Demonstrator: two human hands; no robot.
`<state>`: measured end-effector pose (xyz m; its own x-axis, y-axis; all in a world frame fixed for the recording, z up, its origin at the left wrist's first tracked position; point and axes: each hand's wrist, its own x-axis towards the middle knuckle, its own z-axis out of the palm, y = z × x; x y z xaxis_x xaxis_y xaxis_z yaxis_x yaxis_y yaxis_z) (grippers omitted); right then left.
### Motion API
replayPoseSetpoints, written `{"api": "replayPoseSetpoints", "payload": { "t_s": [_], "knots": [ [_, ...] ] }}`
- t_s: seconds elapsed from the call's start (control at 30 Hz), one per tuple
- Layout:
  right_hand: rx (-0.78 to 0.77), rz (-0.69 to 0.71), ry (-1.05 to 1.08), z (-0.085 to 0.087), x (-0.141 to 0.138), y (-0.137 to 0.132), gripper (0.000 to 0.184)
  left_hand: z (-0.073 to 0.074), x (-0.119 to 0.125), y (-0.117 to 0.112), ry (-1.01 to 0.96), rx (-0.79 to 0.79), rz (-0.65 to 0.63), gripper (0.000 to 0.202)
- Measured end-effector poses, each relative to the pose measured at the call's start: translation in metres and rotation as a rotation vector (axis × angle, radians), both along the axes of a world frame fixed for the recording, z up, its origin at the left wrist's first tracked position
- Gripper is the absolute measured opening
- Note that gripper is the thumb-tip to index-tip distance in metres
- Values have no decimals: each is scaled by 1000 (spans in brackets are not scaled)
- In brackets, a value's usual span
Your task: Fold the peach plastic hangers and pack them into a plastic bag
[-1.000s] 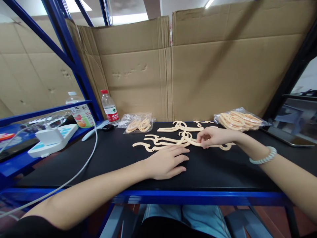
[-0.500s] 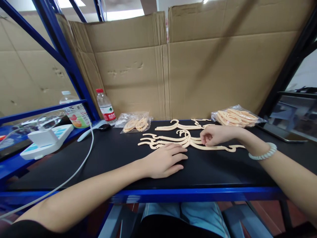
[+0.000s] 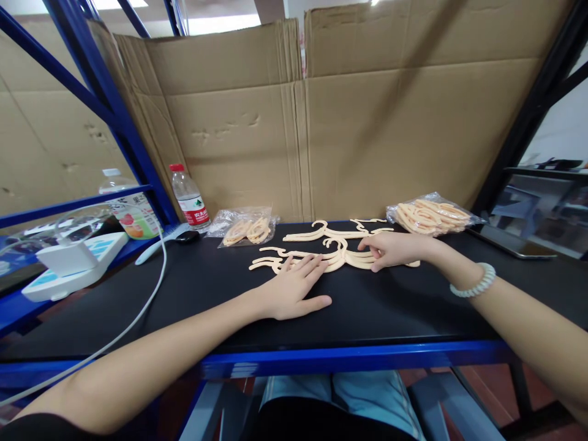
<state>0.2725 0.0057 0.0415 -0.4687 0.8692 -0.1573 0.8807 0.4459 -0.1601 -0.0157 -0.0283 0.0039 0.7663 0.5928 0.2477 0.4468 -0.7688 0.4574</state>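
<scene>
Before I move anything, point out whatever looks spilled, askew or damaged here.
The cardboard behind the table looks creased and dented left of its middle, so rather worn. Nothing looks spilled, and the nearer hangers show no visible break.

Cream-coloured front hangers point(image 3: 357, 259) are lying flat in an overlapping bunch, their slim notched arms spreading sideways and their curved hooks fanning slightly apart. Matching rear hangers point(image 3: 340, 234) are lying flat just behind the front hangers, one hook curling leftward.
</scene>
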Motion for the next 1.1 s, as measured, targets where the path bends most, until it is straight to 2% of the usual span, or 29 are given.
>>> {"api": "replayPoseSetpoints", "payload": {
  "t_s": [0.1, 0.2, 0.4, 0.5, 0.67, 0.8, 0.97, 1.1],
  "knots": [
    [46, 20, -8, -2, 2, 6, 39, -1, -2, 8, -16, 5, 16, 61],
    [56, 24, 8, -3, 3, 9, 36, -1, -4, 16, 24, -2, 13, 62],
    [29, 18, 32, -1, 2, 10, 37, 1, -5, 21, 337, 69, 35, 71],
    [18, 22, 56, -2, 5, 14, 39, 4, -4, 19, 411, 95, 49, 73],
    [2, 35, 98, -5, 9, 20, 41, 6, -3, 18, 417, 107, 51, 72],
    [-4, 20, 146, 2, 15, 17, 46, 5, -4, 21, 371, 152, 75, 67],
    [156, -130, 191, 16, 40, 20, 42, 6, -9, 28, 370, 197, 159, 63],
    [89, -174, 81, 16, 60, 27, 46, 7, -14, 33, 434, 179, 221, 63]
  ]
}}
